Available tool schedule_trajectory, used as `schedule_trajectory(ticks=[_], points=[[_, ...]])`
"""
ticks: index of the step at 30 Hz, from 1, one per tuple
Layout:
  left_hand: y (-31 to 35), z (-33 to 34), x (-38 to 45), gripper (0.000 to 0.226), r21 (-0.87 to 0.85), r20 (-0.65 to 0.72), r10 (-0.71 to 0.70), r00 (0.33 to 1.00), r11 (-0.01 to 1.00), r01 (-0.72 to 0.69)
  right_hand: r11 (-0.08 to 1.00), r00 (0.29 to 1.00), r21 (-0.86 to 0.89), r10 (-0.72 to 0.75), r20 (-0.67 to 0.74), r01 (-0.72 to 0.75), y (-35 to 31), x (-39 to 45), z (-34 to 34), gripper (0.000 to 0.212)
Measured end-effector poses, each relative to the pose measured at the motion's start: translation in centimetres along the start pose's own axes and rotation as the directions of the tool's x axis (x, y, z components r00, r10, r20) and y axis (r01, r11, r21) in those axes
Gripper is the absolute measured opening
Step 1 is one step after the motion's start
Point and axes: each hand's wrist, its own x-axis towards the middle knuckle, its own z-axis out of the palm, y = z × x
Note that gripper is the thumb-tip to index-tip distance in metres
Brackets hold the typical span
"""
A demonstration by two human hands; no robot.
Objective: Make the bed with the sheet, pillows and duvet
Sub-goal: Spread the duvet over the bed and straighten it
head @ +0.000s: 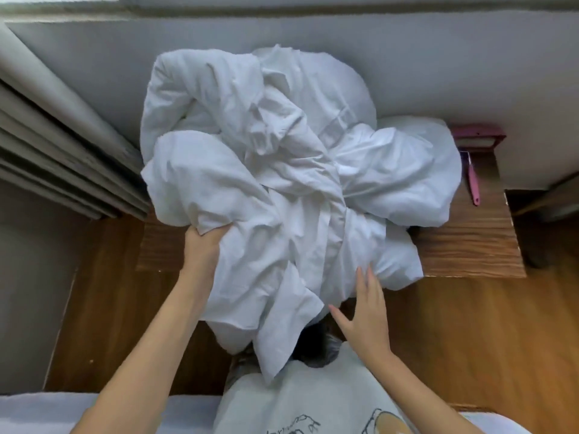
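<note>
A big crumpled heap of white bedding (275, 170), duvet and sheet bunched together, lies on a low wooden table (470, 245) against the wall. Part of it hangs over the table's front edge towards me. My left hand (200, 249) grips a fold of the white cloth at the heap's lower left. My right hand (366, 311) is spread with straight fingers, its fingertips at the lower right of the heap. A white pillow shape (416, 133) shows at the heap's right. The edge of the bed (47, 411) lies along the bottom of the view.
Grey curtains (62, 145) hang at the left. A pink brush (473, 183) and a pink-edged box (476, 136) sit on the table's right end. Wooden floor (470, 339) lies between table and bed. A dark object (313, 343) sits under the hanging cloth.
</note>
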Motion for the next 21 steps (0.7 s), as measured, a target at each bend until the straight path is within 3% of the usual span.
schedule_trajectory(ticks=[3, 6, 8, 11, 13, 14, 16, 18, 21], points=[[3.2, 3.8, -1.4, 0.008, 0.044, 0.077, 0.069, 0.995, 0.996, -0.073, 0.994, 0.998, 0.096, -0.046, -0.046, 0.05, 0.1, -0.6, -1.0, 0.102], [6.3, 8.1, -1.2, 0.02, 0.023, 0.063, 0.099, 0.993, 0.995, -0.1, 0.959, 0.969, 0.237, -0.103, -0.225, 0.157, -1.9, 1.1, -2.5, 0.104], [8.7, 11.0, -0.5, 0.027, -0.029, 0.057, 0.126, 0.99, 0.992, -0.125, 0.923, 0.922, 0.28, -0.154, -0.356, 0.263, -3.7, 2.3, -3.9, 0.11], [11.9, 15.2, 1.0, 0.022, -0.059, 0.113, 0.169, 0.979, 0.985, -0.163, 0.824, 0.825, 0.304, -0.302, -0.477, 0.478, -5.8, 2.8, -5.7, 0.083], [13.4, 17.7, 2.5, 0.011, -0.064, 0.177, 0.191, 0.966, 0.981, -0.182, 0.809, 0.8, 0.27, -0.355, -0.484, 0.522, -7.4, 2.8, -5.8, 0.093], [13.9, 18.7, 3.4, 0.003, -0.052, 0.219, 0.187, 0.958, 0.982, -0.18, 0.835, 0.812, 0.228, -0.362, -0.458, 0.501, -8.2, 3.0, -5.3, 0.103], [14.2, 20.5, 5.7, 0.011, 0.016, 0.277, 0.168, 0.946, 0.984, -0.179, 0.909, 0.851, 0.074, -0.352, -0.391, 0.41, -9.7, 4.4, -3.4, 0.117], [13.2, 21.3, 8.3, 0.008, 0.049, 0.292, 0.117, 0.949, 0.989, -0.137, 0.959, 0.904, -0.091, -0.284, -0.319, 0.269, -10.9, 7.5, -1.2, 0.122], [11.7, 20.6, 12.6, 0.014, 0.058, 0.299, -0.028, 0.954, 0.998, 0.011, 0.977, 0.961, -0.186, -0.151, -0.23, 0.109, -11.8, 14.2, 1.0, 0.123]])
